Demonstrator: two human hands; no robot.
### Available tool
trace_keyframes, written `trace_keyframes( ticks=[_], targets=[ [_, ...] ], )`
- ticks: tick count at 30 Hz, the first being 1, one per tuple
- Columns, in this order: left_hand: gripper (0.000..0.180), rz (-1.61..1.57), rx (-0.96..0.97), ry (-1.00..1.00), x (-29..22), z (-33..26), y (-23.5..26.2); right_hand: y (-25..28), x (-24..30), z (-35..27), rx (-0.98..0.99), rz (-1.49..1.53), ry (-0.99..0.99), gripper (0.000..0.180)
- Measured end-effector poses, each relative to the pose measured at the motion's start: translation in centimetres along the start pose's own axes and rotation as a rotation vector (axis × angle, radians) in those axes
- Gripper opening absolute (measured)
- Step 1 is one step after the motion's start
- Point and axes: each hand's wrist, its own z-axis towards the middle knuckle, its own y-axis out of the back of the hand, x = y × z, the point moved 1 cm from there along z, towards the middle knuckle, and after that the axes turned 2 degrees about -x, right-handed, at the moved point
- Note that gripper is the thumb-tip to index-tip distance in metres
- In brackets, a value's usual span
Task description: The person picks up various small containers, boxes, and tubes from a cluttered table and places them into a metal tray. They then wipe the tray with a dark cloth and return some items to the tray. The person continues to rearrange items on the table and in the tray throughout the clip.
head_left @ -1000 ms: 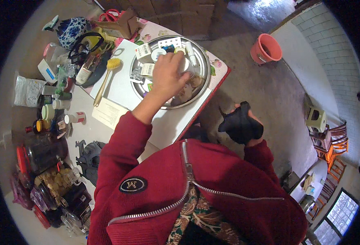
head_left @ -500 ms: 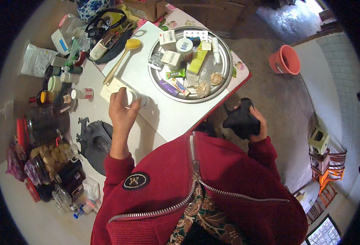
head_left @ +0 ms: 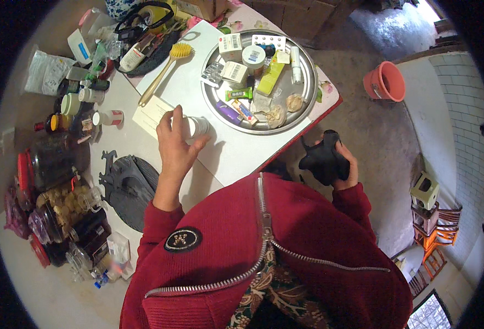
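My left hand [head_left: 177,141] is beside a small white bottle [head_left: 199,127] on the white table board, its fingers and thumb spread. In my right hand [head_left: 352,167], off the table's right edge, is a bunched black cloth [head_left: 325,159]. A cream-coloured card [head_left: 153,117] lies flat just beyond my left fingers. The wooden-handled brush [head_left: 165,77] with yellow bristles rests past the card. To the right stands a round metal tray [head_left: 286,127] with a lidded jar [head_left: 254,57], small boxes, a yellow-green box [head_left: 271,78] and a white tube [head_left: 296,64].
Bottles and jars crowd the left side, with a white bottle [head_left: 108,118] nearest. A dark grey round mat [head_left: 129,189] lies left of my left forearm. On the floor at right are a pink-red bucket [head_left: 383,82] and, farther down, orange chairs [head_left: 437,241].
My left hand has shifted slightly right, and its fingers have spread from around the white bottle. The bottle sits a little farther right. My right hand still holds the black cloth.
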Motion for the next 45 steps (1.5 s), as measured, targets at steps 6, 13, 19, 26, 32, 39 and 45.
trace_keyframes(
  ticks=[6,13,19,26,32,39,45],
  targets=[
    [0.048,-0.169,0.061,-0.413,-4.1,0.6,0.2,-0.3,-0.3,0.2,0.007,0.013,-0.008,0.042],
    [0.016,0.038,0.244,-0.518,-5.5,3.6,-7.4,-0.7,-0.7,-0.3,0.088,-0.06,-0.004,0.044],
    [0.023,0.067,0.303,-0.582,-4.8,2.9,-9.9,-0.4,-0.8,-0.7,0.117,-0.064,-0.024,0.042],
    [0.015,-0.057,0.153,-0.601,-4.8,3.7,-9.7,-0.6,-0.9,-0.2,0.154,-0.141,0.001,0.039],
    [0.017,-0.804,0.164,0.056,-5.4,3.5,-7.7,-1.0,-0.9,-0.2,0.115,-0.052,-0.033,0.034],
    [0.022,-1.531,0.423,0.808,-5.4,2.8,-7.2,-0.3,-1.0,0.0,0.235,-0.823,0.561,0.039],
    [0.035,-1.732,0.51,0.746,-5.7,2.4,-4.7,0.4,-2.2,0.4,0.066,-0.127,0.03,0.036]
  ],
)
